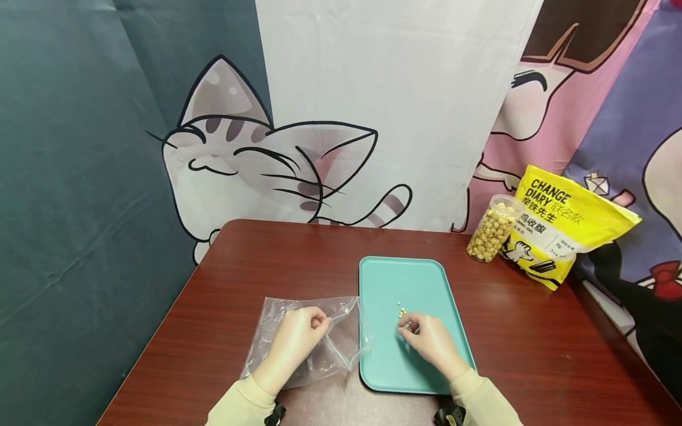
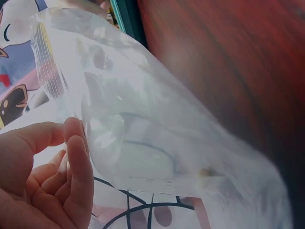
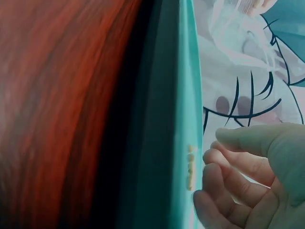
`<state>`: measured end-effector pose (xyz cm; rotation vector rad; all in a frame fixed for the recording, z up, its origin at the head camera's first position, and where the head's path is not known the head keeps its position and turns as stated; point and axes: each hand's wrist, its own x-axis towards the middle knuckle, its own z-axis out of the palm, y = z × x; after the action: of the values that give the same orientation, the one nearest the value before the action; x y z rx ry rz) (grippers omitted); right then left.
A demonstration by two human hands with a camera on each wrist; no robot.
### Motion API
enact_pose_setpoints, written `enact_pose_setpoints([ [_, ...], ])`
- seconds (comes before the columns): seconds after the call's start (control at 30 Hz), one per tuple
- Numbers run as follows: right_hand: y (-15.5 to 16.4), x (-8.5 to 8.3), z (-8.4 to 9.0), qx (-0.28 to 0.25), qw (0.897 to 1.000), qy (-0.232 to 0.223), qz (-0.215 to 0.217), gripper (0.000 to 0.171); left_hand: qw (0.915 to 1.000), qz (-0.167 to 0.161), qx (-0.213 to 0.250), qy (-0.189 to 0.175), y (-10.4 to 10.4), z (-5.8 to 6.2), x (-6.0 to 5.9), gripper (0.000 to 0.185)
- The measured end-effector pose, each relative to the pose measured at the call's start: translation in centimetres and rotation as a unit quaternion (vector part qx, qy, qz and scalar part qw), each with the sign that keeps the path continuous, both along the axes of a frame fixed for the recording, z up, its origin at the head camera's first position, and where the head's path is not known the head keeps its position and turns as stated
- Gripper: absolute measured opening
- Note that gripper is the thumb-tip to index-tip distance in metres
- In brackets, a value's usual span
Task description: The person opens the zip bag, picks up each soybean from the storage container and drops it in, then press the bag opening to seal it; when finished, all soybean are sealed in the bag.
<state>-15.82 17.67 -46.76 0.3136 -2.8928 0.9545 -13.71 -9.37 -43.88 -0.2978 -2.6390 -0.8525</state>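
- Head view first: we see our left hand point(image 1: 298, 337) at the left, its fingers curled round the upper edge of a clear zip bag point(image 1: 341, 349) that lies on the red-brown table point(image 1: 224, 278).
- Left wrist view shows the thumb and fingers point(image 2: 78, 157) pinching the bag point(image 2: 157, 119) near its zip strip, with the mouth lifted; one small yellowish bit seems to sit inside the bag, though the plastic blurs it.
- Just right of the bag, touching its edge, lies a teal tray point(image 1: 405, 278). It holds a small cluster of yellow pellets point(image 1: 401, 310) near its middle.
- Our right hand point(image 1: 428, 340) rests on the tray just below the pellets, its fingertips drawn together at them; we cannot tell whether a pellet is pinched between them.
- Right wrist view has the tray's rim point(image 3: 188, 95) edge-on, the pellets point(image 3: 190, 167) on it, and our loosely curled fingers point(image 3: 228, 176) just beside them.
- Well to the right, at the table's far corner, a clear plastic jar point(image 1: 492, 228) stands full of pale round puffs.
- A yellow pouch point(image 1: 565, 228) printed CHANGE DIARY leans just beside the jar, against the backdrop.
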Motion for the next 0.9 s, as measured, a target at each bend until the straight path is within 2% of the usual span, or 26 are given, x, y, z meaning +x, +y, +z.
enact_pose_setpoints([
  [0.2, 0.33, -0.36, -0.24, 0.009, 1.0, -0.026, -0.005, 0.009, 1.0, -0.002, -0.001, 0.002, 0.0, 0.07, -0.06, 0.011],
  [0.73, -0.09, -0.42, -0.69, 0.082, 0.996, 0.031, 0.013, 0.013, 0.9999, -0.001, 0.001, -0.015, 0.06, 0.05, -0.01, 0.011],
  [0.9, -0.17, -0.43, -0.71, 0.089, 0.995, 0.039, 0.016, 0.014, 0.9998, 0.0, 0.003, -0.019, 0.01, -0.05, -0.04, 0.01],
])
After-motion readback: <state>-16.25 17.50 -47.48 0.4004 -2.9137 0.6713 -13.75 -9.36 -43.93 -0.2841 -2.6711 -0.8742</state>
